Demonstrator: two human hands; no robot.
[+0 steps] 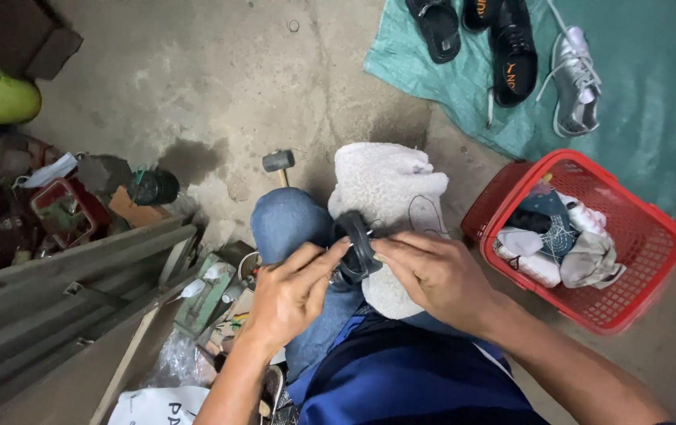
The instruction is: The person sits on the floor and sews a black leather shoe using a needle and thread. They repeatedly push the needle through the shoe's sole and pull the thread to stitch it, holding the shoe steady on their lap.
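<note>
Holding a black sandal [357, 250] between both hands over a white fleecy cloth [389, 205] on the lap: left hand [291, 293] pinching its near-left edge, right hand [432, 275] gripping from the right (fingers curled tight, thread possibly between them, too fine to tell). Long axis running near to far. Red basket [625, 208] right, hammer [278, 162] far left on the floor [196, 86].

Red basket [652, 236] (meshed), teal cloth [652, 102]

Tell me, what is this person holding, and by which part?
Both hands, left hand and right hand, grip a black sandal by its strap, over a white towel on the knee.
</note>
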